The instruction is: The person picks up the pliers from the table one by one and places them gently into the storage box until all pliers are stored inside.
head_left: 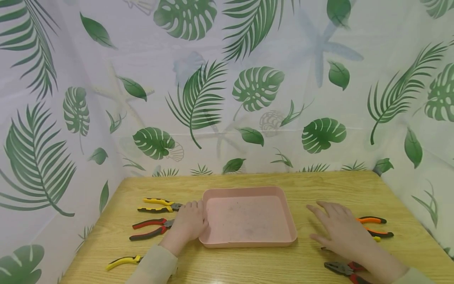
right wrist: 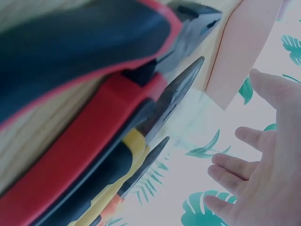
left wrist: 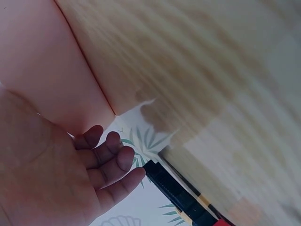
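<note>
A pink tray [head_left: 248, 219] lies in the middle of the wooden table. My left hand [head_left: 191, 221] is against its left rim, palm toward the tray in the head view. In the left wrist view the fingers [left wrist: 110, 162] are loosely bent beside the tray wall [left wrist: 51, 61]; the thumb is hidden there. My right hand [head_left: 342, 228] hovers to the right of the tray, fingers spread and holding nothing. Under it are orange-handled pliers [head_left: 372, 219], partly covered, and red-and-black pliers [head_left: 345, 269]. The right wrist view shows red-and-black pliers [right wrist: 80, 136] close up, with yellow-and-black pliers [right wrist: 106, 188] behind.
Left of the tray lie yellow-and-black pliers [head_left: 159, 206], red-and-black pliers [head_left: 150, 229] and another yellow-handled tool [head_left: 124, 260], partly behind the left sleeve. A leaf-patterned cloth [head_left: 220, 98] walls the table at the back and sides.
</note>
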`<state>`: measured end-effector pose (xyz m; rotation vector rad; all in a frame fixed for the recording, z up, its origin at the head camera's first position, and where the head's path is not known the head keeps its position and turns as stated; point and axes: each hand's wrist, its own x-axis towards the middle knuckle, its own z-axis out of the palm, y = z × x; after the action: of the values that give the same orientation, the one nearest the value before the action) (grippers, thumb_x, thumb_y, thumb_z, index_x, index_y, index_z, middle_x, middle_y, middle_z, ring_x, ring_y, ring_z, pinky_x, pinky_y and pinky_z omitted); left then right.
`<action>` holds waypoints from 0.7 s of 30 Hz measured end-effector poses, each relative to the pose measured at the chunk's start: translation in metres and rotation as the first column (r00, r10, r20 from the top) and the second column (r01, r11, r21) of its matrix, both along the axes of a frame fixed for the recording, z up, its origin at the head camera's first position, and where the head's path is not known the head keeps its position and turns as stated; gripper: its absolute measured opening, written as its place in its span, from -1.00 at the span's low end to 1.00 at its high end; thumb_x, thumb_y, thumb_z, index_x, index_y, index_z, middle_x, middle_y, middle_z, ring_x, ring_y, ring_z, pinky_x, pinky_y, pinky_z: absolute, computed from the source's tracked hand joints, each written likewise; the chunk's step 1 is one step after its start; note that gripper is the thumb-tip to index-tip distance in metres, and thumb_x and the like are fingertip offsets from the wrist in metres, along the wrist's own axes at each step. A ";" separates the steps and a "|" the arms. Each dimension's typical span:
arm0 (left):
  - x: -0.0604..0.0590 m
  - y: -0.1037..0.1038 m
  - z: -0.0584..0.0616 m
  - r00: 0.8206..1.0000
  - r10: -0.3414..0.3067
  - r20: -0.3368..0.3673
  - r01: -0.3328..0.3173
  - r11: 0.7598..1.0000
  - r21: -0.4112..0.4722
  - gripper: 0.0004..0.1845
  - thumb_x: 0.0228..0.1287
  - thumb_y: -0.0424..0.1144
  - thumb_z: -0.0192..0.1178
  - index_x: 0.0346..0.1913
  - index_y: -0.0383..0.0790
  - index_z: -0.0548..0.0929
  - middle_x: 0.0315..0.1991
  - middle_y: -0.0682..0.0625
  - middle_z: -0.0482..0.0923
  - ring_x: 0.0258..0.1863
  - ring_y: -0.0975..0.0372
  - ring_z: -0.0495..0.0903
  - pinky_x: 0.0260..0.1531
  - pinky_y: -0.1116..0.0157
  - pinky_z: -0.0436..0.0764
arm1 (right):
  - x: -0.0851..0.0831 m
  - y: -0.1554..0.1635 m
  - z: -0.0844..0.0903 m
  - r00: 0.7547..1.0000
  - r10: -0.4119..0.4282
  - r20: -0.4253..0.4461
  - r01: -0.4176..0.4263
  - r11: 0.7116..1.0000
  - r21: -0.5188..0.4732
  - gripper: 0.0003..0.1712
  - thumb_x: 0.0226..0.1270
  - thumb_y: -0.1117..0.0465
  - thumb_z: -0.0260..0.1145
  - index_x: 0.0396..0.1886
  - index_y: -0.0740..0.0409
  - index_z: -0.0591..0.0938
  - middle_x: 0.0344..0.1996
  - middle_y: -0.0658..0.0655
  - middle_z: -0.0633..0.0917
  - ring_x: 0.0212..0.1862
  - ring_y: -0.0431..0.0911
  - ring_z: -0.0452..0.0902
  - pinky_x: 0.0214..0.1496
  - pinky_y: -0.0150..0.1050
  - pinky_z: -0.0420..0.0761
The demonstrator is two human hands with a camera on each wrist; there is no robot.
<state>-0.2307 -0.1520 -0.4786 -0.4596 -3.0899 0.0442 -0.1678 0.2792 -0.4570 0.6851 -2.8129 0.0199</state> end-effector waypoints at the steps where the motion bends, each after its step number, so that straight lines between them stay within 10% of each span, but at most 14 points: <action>1: 0.000 0.000 -0.001 1.000 -0.001 -0.003 0.001 1.000 0.003 -0.64 0.49 -0.07 0.16 0.02 -0.34 0.51 -0.21 -0.16 0.56 -0.18 0.02 0.58 0.02 0.03 0.63 | 0.000 0.001 0.000 1.000 -0.001 -0.004 0.001 1.000 -0.001 -0.14 0.29 -0.21 0.53 0.47 0.08 0.52 0.31 0.36 0.60 0.32 0.32 0.54 0.34 0.34 0.50; 21: -0.001 0.000 -0.003 1.000 0.001 -0.019 -0.001 1.000 -0.010 -0.66 0.51 -0.07 0.15 -0.01 -0.34 0.51 -0.21 -0.17 0.58 -0.18 0.01 0.60 0.02 0.03 0.64 | -0.005 0.024 0.002 0.999 -0.047 0.004 0.047 0.999 -0.027 -0.10 0.24 -0.16 0.58 0.46 0.14 0.50 0.25 0.44 0.61 0.25 0.40 0.56 0.21 0.43 0.53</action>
<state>-0.2313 -0.1524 -0.4817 -0.4551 -3.0731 0.0632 -0.1729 0.3033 -0.4552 0.6137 -2.8257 0.0500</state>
